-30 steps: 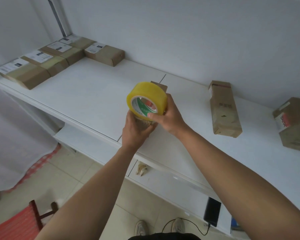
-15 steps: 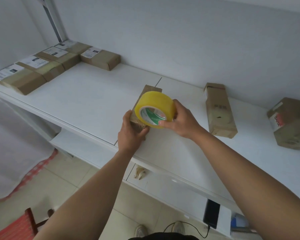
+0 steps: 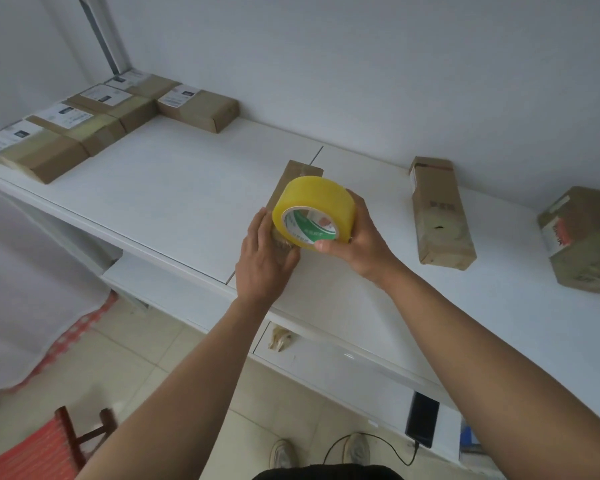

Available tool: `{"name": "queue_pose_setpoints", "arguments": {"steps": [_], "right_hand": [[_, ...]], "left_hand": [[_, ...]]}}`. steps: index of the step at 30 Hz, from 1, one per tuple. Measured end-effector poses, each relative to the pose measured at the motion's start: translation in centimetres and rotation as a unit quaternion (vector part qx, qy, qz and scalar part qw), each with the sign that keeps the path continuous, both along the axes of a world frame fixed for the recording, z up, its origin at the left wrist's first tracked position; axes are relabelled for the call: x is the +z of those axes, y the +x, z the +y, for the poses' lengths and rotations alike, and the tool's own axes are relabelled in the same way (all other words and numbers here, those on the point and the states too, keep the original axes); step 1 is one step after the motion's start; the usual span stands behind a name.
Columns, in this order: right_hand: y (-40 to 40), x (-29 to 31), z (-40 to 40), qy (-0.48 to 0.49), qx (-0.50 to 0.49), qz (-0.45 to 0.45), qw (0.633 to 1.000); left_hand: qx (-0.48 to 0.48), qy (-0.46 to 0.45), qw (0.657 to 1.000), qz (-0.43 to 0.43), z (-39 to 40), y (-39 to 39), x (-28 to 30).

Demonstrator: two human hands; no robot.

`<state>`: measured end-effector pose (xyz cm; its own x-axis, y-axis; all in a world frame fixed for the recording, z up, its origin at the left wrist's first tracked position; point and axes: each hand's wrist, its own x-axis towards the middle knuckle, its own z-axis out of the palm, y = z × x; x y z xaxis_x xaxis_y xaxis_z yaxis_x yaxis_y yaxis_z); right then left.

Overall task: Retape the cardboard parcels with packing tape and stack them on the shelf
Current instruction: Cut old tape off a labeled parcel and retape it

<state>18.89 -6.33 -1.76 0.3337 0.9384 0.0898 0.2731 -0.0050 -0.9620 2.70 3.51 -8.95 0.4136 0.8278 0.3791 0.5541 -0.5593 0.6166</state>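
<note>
— Tape first: why is your right hand [image 3: 357, 242] wrapped round the yellow tape roll [image 3: 314, 213] with the core facing you?

— Probably so the roll can turn freely while you draw the strip along the parcel [image 3: 291, 183] lying on the bench [image 3: 174, 188]. Your fingers curl over the far side of the roll and your thumb clamps the near rim.

— And your left hand [image 3: 262, 259]?

— It lies over the parcel's near end, fingers bent down on it, likely pinning the tape's free end and steadying the box. How firmly it grips, I can't tell.

— What can't you make out?

— The strip itself; it is clear, and the roll and your hands cover most of the parcel. The five labelled boxes [image 3: 94, 123] sit together at the far left, likely already done; a long parcel [image 3: 437, 216] and a squarer box [image 3: 586, 244] wait to your right, the latter cut off by the frame's edge.
</note>
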Motion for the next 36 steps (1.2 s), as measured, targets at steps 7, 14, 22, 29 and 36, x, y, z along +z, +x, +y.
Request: {"name": "queue_pose_setpoints", "arguments": {"steps": [7,14,22,29,36], "right_hand": [[-0.9,0.4,0.4,-0.017,-0.046,0.019,0.999],[0.7,0.8,-2.3,-0.024,-0.08,-0.052,0.995],[0.7,0.5,-2.4,-0.043,-0.073,-0.068,0.994],[0.7,-1.1,-2.6,-0.059,-0.079,-0.051,0.994],[1.2,-3.0,-2.5,-0.077,-0.076,-0.025,0.994]], "left_hand": [[-0.008,-0.023,1.0,-0.019,0.2,-0.7,0.2],[0.005,-0.02,1.0,-0.013,0.3,-0.4,-0.1],[-0.013,-0.002,1.0,-0.001,0.4,-0.8,-0.4],[-0.029,0.005,0.999,0.013,0.2,-1.1,-0.3],[-0.031,0.021,0.999,0.019,0.3,-0.8,-0.2]]}}
